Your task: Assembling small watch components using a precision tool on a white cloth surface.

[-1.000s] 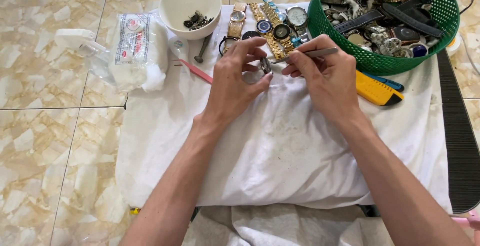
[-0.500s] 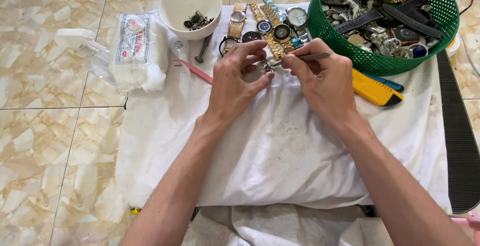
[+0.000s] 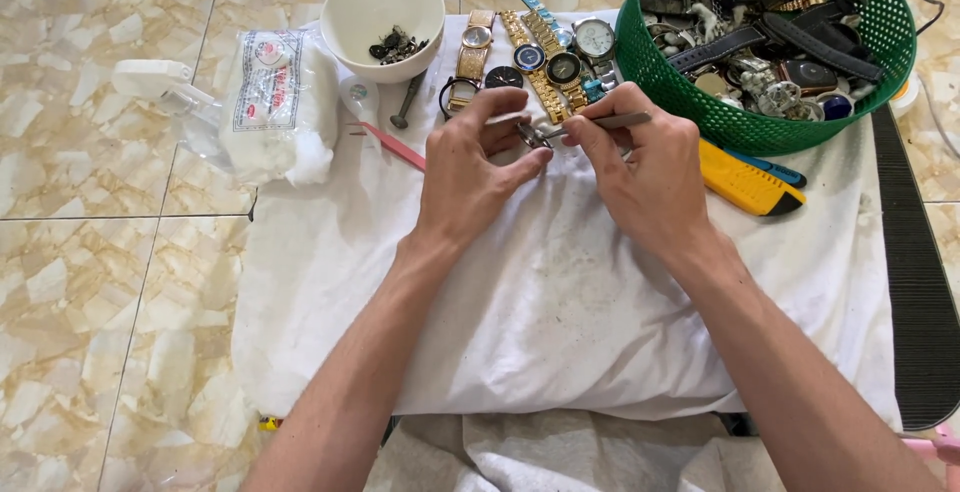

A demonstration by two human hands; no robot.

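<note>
Midway, seemingly | left hand (image 3: 470,177) pinches small watch part (image 3: 528,136) | right hand (image 3: 640,167) grips metal tool (image 3: 600,123), tip on it | other watches (image 3: 545,57) untouched

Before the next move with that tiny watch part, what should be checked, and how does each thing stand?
1. Left hand pinches the small metal watch part: ok.
2. Right hand grips the tweezers, tip at the part: ok.
3. Part held above the white cloth, to catch drops: ok.
4. White bowl of small parts upright, within reach: ok.
5. Whether the tip has actually seated in the part: cannot tell.
</note>
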